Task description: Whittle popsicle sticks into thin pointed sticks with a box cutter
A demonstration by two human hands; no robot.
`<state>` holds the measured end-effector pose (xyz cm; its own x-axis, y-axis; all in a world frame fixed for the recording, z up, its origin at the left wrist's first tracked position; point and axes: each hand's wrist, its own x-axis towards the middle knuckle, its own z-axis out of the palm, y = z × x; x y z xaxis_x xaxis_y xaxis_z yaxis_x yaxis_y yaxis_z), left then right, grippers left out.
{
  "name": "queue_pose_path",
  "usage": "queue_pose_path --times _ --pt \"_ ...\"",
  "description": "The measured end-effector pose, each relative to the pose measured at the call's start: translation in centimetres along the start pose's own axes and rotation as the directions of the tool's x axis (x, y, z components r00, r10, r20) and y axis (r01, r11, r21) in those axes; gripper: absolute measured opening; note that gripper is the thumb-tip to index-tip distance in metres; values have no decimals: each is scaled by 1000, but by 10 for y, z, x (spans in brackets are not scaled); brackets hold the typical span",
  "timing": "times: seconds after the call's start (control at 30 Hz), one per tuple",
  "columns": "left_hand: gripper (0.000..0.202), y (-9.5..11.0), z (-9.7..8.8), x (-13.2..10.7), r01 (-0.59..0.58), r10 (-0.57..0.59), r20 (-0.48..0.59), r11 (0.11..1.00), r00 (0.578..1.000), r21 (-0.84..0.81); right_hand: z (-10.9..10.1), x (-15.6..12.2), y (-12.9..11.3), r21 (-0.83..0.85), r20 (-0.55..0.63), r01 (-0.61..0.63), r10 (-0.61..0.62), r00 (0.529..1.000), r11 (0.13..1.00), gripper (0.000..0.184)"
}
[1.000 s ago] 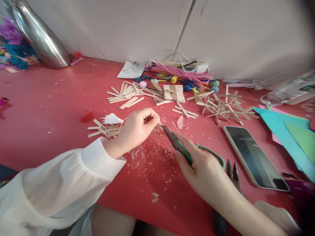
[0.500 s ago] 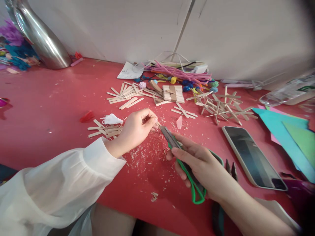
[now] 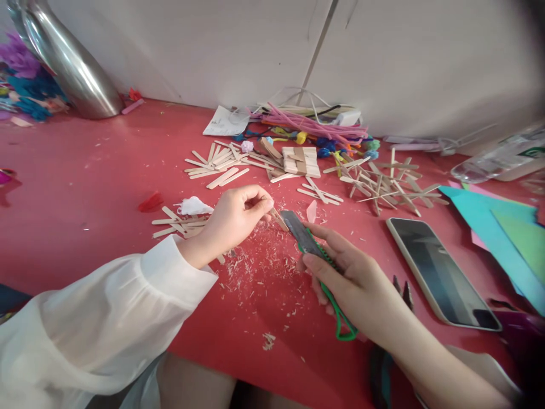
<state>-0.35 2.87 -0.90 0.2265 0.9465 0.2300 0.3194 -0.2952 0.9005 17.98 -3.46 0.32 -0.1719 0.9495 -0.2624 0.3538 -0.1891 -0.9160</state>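
Cutter (image 3: 310, 241), gripped in right hand (image 3: 351, 275), points lengthwise forward-left toward slanting stick (image 3: 279, 218) pinched in left hand (image 3: 238, 220)

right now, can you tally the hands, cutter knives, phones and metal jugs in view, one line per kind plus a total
Hands: 2, the left hand and the right hand
Cutter knives: 1, the green-edged cutter knife in the right hand
Phones: 1, the dark-screened phone
Metal jugs: 1, the silver jug
Total: 5
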Motion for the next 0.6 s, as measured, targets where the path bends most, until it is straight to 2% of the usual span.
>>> queue_pose_path --times 0.1,0.2,0.37,0.47,0.53,0.6 --pt "18 0 0 -1 -8 8 0 1000 1000 6 -1 0 3 -208 6 84 -85 996 974 46" --pt "17 0 0 -2 -8 8 -6 998 1000 67 -2 0 7 -419 18 173 -182 983 891 46" --pt "13 4 0 -4 -17 22 -30 984 999 176 -1 -1 8 -722 1 289 -416 909 628 46" --pt "12 7 1 -5 -23 31 -36 978 999 207 1 -2 7 -801 30 309 -481 876 513 47" --pt "11 9 2 -6 -19 28 -40 975 999 221 2 -2 6 -800 40 319 -484 874 509 48" --pt "11 9 2 -6 -15 26 -47 974 999 225 2 -3 6 -756 34 316 -448 893 573 48"
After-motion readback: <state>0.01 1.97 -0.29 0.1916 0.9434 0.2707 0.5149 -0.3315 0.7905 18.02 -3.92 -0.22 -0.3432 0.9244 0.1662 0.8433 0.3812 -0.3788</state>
